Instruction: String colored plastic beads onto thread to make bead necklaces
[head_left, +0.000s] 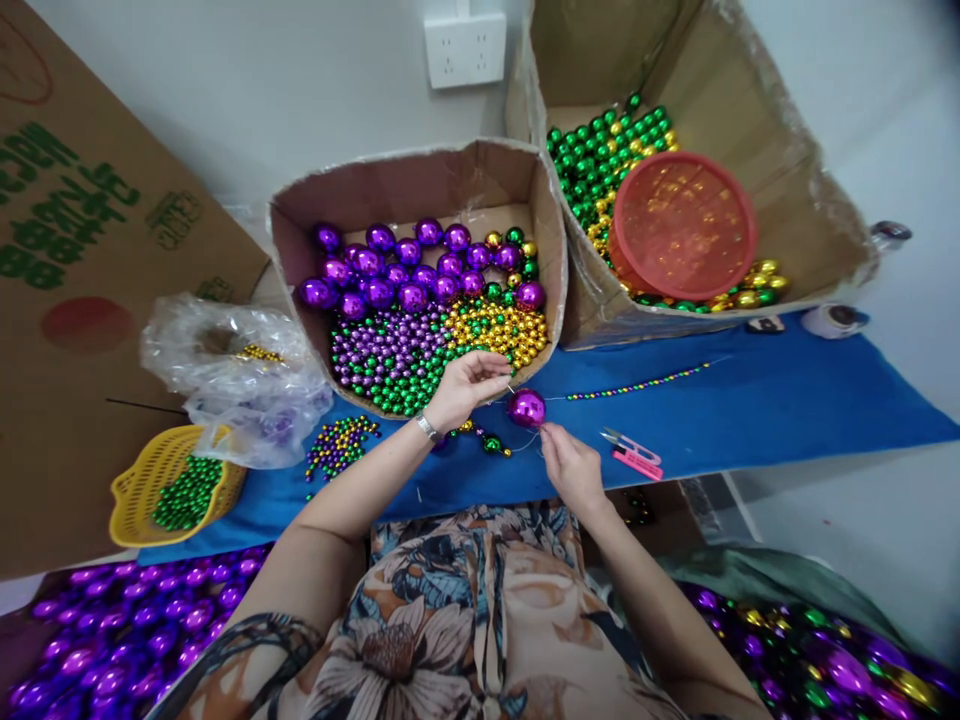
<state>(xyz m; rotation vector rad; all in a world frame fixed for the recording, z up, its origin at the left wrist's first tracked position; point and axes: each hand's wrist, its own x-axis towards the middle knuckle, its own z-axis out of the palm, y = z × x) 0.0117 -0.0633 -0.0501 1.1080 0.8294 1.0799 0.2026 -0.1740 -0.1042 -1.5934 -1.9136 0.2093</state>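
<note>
A large shiny purple bead (526,407) hangs between my two hands, just above the blue cloth. My left hand (471,388) is closed in a pinch at its upper left, on a thin, pale, needle-like piece that reaches the bead. My right hand (573,468) pinches the bead's lower right side; the fingertips partly hide the hold. A fine thread loops below the bead. Close by on the cloth lies a short string of green, gold and purple beads (491,444), partly behind my left wrist. Further right stretches a thin strand of small mixed beads (637,388).
A cardboard box (420,172) of sorted beads stands ahead; a larger box (765,130) holds a red basket (684,225). Thread snips (630,444) and a pink marker-like item (637,463) lie right. Left are loose small beads (341,445), a yellow basket (135,500) and plastic bags (225,350).
</note>
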